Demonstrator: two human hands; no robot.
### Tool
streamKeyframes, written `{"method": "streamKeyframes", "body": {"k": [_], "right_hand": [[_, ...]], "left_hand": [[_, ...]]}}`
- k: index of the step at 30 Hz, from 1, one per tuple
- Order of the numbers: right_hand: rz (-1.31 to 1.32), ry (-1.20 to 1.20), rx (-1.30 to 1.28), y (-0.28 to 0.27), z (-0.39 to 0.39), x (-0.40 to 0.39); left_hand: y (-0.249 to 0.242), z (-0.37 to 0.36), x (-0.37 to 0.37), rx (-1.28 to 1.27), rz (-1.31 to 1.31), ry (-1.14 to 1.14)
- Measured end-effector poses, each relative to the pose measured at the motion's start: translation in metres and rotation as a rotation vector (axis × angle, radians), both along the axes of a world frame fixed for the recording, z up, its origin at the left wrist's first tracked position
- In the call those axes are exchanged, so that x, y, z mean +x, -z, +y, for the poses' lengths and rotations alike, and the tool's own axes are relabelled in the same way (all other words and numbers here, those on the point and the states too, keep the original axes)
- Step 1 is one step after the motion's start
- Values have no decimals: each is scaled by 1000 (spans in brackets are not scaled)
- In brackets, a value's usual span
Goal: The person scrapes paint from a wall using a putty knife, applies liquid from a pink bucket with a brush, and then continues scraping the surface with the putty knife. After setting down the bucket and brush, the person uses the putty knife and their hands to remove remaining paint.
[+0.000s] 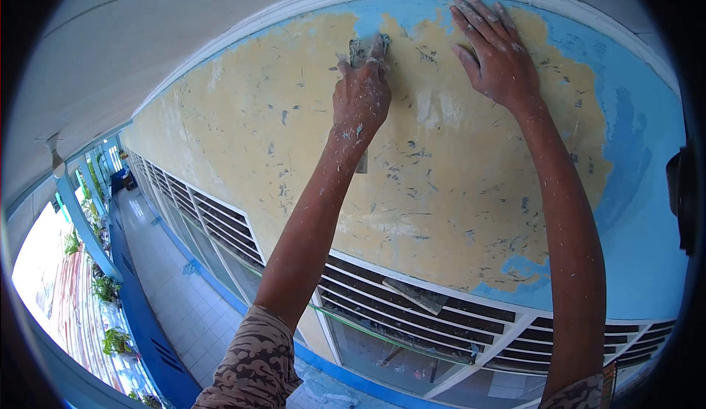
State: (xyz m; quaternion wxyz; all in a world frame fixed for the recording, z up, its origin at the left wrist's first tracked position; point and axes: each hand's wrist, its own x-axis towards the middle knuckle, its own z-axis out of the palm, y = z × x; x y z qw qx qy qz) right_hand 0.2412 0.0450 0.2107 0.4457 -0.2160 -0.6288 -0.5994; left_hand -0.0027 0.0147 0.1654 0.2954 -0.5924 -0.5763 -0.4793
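High on the wall [294,144], where blue paint is partly gone and a yellowish layer shows, my left hand [362,97] grips a flat scraper [360,50] covered in paint residue. Its blade lies against the wall by the edge of the blue paint [397,8], with my index finger stretched along it. To the right, my right hand [500,60] is spread flat on the wall, fingers pointing up and dusted with paint flakes. Nothing is visible in it, though its palm is hidden. Flakes also speckle both forearms.
Below the wall run louvred windows [419,306], with a flat board [415,296] lying across the slats. A tiled walkway [165,277] lies far below on the left, beside a blue railing [140,299] and potted plants [118,341]. The ceiling [147,49] curves close overhead.
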Motion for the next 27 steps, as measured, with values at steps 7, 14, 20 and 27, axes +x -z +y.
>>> {"method": "streamKeyframes", "body": {"k": [7, 14, 20, 27], "right_hand": [[10, -5, -11, 0, 1, 1], [13, 8, 2, -2, 3, -1], [-4, -26, 31, -2, 5, 2], [17, -14, 18, -1, 7, 2]], "left_hand": [[-23, 9, -15, 111, 14, 93], [-8, 5, -36, 34, 47, -5], [33, -6, -33, -50, 23, 6], [-12, 29, -42, 185, 86, 56]]}}
